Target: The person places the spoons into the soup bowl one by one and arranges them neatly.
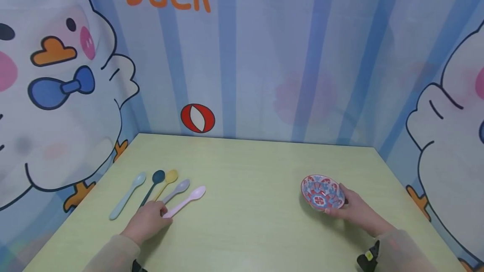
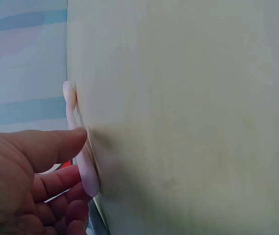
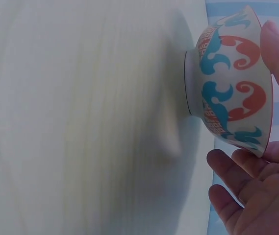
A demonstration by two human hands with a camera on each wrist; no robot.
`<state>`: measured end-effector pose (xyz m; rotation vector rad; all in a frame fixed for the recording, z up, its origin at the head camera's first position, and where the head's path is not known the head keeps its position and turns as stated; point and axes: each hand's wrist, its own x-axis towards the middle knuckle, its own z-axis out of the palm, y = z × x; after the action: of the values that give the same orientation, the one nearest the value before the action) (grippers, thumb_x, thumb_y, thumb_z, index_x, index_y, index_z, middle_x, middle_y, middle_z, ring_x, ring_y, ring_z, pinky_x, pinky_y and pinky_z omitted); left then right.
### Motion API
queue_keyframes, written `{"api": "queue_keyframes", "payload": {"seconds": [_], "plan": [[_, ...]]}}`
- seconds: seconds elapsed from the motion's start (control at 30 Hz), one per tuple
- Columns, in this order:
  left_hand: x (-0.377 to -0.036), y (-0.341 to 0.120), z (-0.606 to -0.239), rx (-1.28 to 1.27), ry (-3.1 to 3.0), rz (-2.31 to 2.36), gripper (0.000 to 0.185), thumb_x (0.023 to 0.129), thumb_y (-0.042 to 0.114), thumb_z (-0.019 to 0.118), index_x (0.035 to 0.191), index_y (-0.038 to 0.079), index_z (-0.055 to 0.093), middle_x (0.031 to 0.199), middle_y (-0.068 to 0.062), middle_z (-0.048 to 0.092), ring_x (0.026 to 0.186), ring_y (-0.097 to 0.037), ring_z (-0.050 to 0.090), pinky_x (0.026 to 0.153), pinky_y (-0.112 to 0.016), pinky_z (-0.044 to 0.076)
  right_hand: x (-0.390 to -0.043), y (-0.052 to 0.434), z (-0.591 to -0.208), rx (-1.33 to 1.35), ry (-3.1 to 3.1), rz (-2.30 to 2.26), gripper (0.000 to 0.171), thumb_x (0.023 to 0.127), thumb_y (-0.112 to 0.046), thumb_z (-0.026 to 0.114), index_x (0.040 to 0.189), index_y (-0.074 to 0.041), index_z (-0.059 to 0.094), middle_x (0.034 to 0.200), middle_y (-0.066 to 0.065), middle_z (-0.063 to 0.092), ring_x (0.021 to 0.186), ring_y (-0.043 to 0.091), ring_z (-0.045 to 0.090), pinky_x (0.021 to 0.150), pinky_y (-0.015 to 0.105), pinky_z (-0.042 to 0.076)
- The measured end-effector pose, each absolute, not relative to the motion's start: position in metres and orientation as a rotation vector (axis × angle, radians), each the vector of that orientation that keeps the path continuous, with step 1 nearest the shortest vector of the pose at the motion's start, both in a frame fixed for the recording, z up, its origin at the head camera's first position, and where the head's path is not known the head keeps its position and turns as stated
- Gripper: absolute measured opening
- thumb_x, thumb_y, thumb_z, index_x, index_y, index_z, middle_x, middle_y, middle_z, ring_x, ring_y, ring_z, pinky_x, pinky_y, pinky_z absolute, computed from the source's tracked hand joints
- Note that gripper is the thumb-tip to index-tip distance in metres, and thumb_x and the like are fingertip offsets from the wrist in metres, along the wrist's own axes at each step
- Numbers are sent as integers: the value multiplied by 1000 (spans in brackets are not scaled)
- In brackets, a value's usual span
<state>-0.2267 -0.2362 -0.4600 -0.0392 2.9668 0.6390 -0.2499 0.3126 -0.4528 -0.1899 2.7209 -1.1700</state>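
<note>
The handle of the pink spoon (image 1: 185,201), one of five spoons on the bench (image 1: 249,221), is pinched by the left hand (image 1: 147,221), while one patterned bowl (image 1: 322,192) is gripped at its rim, tilted, by the right hand (image 1: 357,211).

A pale pink plastic spoon (image 1: 186,202) is laid flat, its handle end pinched. A small red-and-blue patterned ceramic bowl (image 1: 322,192) is held tilted, its rim gripped.
</note>
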Motion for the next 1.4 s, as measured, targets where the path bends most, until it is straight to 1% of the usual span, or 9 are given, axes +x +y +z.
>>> {"api": "queue_keyframes", "payload": {"seconds": [0.13,0.37,0.67,0.93,1.4], "plan": [[-228,-236,-462,-54,2959,625,17,82,18,73,88,5,64,79,-4,55,71,-20,49,65,-37,42,-250,313,-453,-190,2724,-1175,110,80,-38,77,144,18,6,142,40,28,125,51,39,102,59,33],[-228,-237,-462,-66,2946,628,14,83,16,71,87,5,63,76,-4,55,69,-19,49,63,-35,41,-250,312,-456,-183,2707,-1225,112,79,-37,78,145,17,4,144,40,24,128,52,34,105,58,28],[-228,-236,-463,-113,2902,661,17,83,19,73,88,6,63,78,-4,55,71,-20,49,63,-34,39,-252,313,-456,-151,2680,-1205,115,80,-41,77,146,14,3,144,39,24,129,52,32,104,58,32],[-227,-237,-460,-112,2872,700,20,83,21,73,89,6,63,79,-4,55,71,-20,50,61,-33,39,-250,309,-453,-176,2650,-1232,112,80,-38,77,146,15,4,145,38,24,130,51,33,103,57,34],[-224,-236,-458,-128,2840,762,19,82,22,72,88,6,64,78,-4,56,69,-19,50,59,-31,39,-249,294,-451,-201,2634,-1239,111,79,-37,79,147,13,6,146,36,25,131,49,33,103,56,34]]}}
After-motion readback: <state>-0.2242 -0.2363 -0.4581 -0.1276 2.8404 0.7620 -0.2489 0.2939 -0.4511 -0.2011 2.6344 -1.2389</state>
